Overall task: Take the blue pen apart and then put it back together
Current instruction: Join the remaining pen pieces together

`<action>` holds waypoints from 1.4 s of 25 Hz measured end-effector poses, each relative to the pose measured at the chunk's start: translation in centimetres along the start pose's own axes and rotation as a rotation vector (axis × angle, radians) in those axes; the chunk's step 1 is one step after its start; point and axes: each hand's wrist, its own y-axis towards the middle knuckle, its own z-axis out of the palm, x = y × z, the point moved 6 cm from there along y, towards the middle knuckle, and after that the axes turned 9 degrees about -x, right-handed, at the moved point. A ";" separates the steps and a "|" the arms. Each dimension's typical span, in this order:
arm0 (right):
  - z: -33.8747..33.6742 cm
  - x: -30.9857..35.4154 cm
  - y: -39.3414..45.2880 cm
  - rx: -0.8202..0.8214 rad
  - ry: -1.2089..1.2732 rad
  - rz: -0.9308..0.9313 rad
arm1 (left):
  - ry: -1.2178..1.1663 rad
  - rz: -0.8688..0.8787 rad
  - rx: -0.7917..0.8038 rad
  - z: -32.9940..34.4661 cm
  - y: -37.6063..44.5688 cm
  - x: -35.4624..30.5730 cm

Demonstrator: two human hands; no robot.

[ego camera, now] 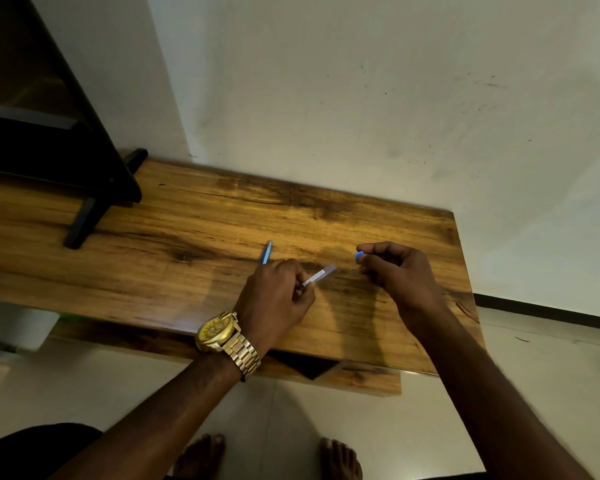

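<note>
The blue pen is in separate pieces over a wooden table (194, 216). My left hand (274, 296), with a gold watch on its wrist, grips a clear pen barrel (321, 275) that sticks out to the upper right. A blue pen part (266, 252) pokes out behind the same hand; I cannot tell whether it is held or lying on the table. My right hand (399, 271) is closed on a small blue end piece (360, 254) pinched at its fingertips. A short gap separates the barrel's tip from the blue end piece.
A black stand (94, 199) with angled feet occupies the table's back left. A white wall (361, 98) rises directly behind the table. The table's right end (461, 258) is near my right hand. My bare feet (201, 455) stand on the pale tiled floor below.
</note>
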 end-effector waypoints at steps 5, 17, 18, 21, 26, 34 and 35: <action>1.1 0.1 -0.2 0.087 0.100 0.006 | -0.289 -0.062 0.004 -1.0 -0.1 -0.9; 1.2 1.3 -0.7 0.183 0.157 -0.058 | -0.443 -0.098 -0.022 -2.1 0.1 -1.1; 1.0 1.3 -0.6 0.192 0.135 -0.066 | -0.436 -0.091 -0.022 -2.2 0.2 -1.0; 0.4 1.7 -0.7 0.257 0.037 -0.106 | -0.411 -0.067 -0.009 -2.4 0.2 -1.0; 0.6 1.6 -1.2 0.313 0.054 -0.062 | -0.428 -0.105 0.011 -2.7 0.1 -0.9; 4.0 0.2 -1.5 0.174 0.368 0.140 | -0.559 -0.279 0.043 -2.0 -0.7 -1.2; 4.0 0.1 -1.4 0.149 0.355 0.139 | -0.544 -0.251 0.047 -2.3 -0.7 -1.3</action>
